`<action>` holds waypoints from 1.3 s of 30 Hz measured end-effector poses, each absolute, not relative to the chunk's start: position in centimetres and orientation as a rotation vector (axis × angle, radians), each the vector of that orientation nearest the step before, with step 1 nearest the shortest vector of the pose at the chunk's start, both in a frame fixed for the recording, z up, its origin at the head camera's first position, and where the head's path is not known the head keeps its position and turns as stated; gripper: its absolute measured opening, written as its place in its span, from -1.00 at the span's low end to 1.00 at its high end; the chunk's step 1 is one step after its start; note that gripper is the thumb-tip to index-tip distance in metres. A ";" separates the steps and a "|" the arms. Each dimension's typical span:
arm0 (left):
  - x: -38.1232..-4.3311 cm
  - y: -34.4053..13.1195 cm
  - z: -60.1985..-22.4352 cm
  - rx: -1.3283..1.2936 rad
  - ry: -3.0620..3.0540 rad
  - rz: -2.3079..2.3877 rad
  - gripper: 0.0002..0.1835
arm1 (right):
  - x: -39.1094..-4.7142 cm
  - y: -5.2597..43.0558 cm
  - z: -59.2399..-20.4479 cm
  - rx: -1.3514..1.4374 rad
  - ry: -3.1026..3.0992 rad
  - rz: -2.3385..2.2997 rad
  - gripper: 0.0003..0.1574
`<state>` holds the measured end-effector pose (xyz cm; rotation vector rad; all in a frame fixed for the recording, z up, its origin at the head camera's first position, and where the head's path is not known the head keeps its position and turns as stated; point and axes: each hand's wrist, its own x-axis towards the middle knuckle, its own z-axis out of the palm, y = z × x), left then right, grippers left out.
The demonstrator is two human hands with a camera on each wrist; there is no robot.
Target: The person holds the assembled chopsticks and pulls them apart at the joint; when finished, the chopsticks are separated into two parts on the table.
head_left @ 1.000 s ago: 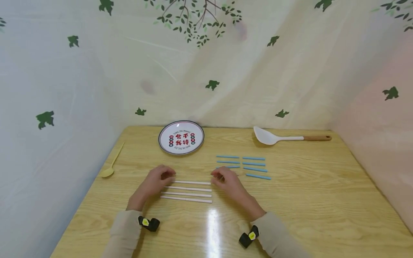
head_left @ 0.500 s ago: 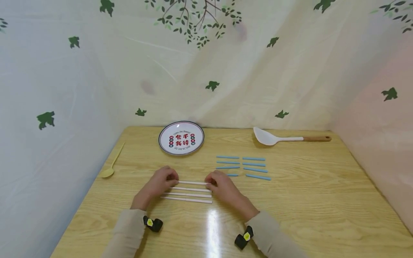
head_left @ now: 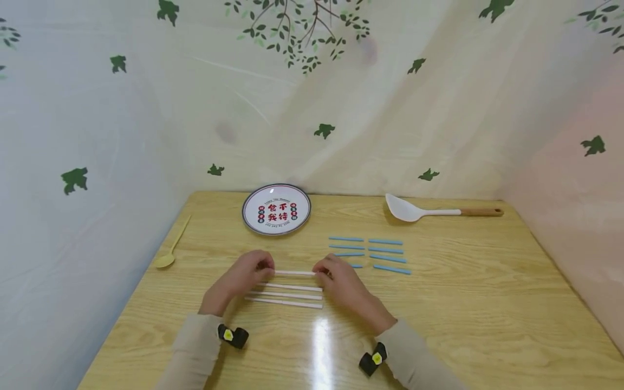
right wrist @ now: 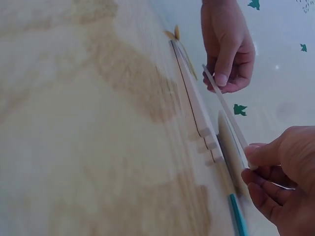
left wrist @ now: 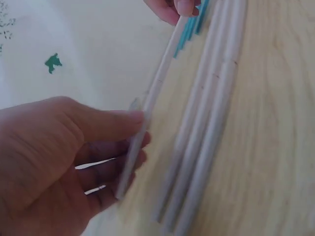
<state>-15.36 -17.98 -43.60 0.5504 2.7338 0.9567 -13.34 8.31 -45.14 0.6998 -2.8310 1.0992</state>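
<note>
A slim white chopstick (head_left: 294, 273) is held level between my two hands, lifted a little off the table. My left hand (head_left: 248, 275) pinches its left end; in the left wrist view the thumb lies over it and the fingers are behind. My right hand (head_left: 343, 281) pinches the right end between thumb and fingertips, as the right wrist view also shows. Nearer to me, 3 more white chopsticks (head_left: 292, 295) lie side by side on the table, their left ends partly behind the left hand.
Several short blue sticks (head_left: 387, 251) lie in two columns beyond the right hand. A round plate with red lettering (head_left: 276, 227) stands at the back. A white turner with a wooden handle (head_left: 404, 210) lies back right, a yellow spoon (head_left: 166, 261) at far left.
Both hands have moved in to the chopstick's ends and taken hold of them. Since half a second ago the chopstick has risen slightly, away from the other white ones.
</note>
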 end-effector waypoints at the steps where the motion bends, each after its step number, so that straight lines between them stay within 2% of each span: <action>1: -15.4 -17.8 -43.3 0.587 2.716 0.951 -0.99 | -13.3 8.4 -45.0 0.700 -2.823 1.104 -0.87; 5: -15.3 -17.3 -42.5 0.737 2.683 0.899 -0.90 | -13.4 8.7 -44.5 0.730 -2.802 1.127 -0.88; 16: -14.7 -14.4 -41.5 0.865 2.662 0.923 -0.95 | -13.3 8.0 -44.0 0.960 -2.738 1.142 -0.87; 26: -14.5 -13.8 -41.2 0.859 2.648 0.920 -0.93 | -13.2 7.9 -43.7 0.937 -2.781 1.067 -0.88; 39: -14.9 -14.1 -41.6 0.980 2.733 0.937 -0.93 | -13.3 8.0 -43.6 0.940 -2.800 1.037 -0.89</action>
